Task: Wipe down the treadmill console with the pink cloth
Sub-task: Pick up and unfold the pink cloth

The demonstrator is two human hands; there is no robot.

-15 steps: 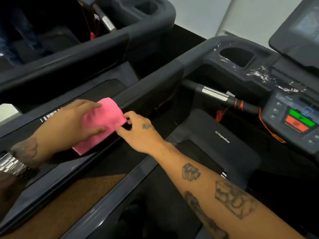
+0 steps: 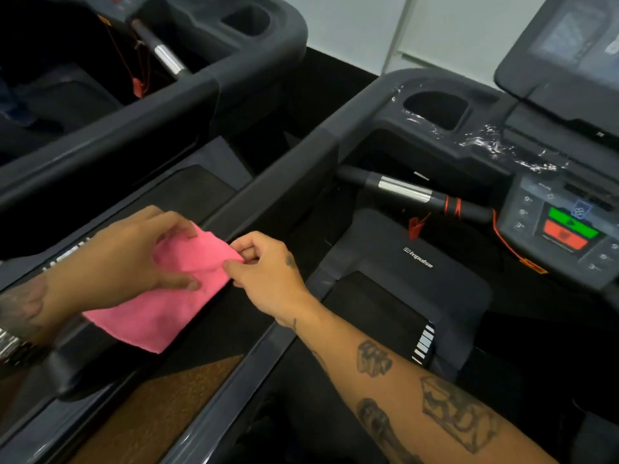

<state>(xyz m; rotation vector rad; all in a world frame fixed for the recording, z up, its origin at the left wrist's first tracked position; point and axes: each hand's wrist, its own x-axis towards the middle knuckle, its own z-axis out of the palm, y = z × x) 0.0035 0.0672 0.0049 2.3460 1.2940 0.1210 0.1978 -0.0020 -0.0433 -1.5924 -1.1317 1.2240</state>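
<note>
The pink cloth (image 2: 167, 303) lies draped over the treadmill's left side rail (image 2: 278, 182), low in the middle-left of the head view. My left hand (image 2: 124, 262) rests on top of it, fingers curled and pinching its upper part. My right hand (image 2: 264, 272) pinches the cloth's right corner between thumb and forefinger. The treadmill console (image 2: 549, 229), with a green and a red button, is at the far right, well away from both hands. A dark screen (image 2: 566, 51) stands above it.
A horizontal handlebar with a silver sensor (image 2: 405, 190) and a red safety cord (image 2: 452, 205) juts left of the console. A cup holder (image 2: 435, 108) with plastic film sits behind. A second treadmill (image 2: 234, 72) stands at the left, with brown floor (image 2: 160, 410) between.
My right hand went from touching the cloth's edge to pinching its corner. My left hand's fingers curled from flat into a grip on the cloth, which now shows more of its lower part.
</note>
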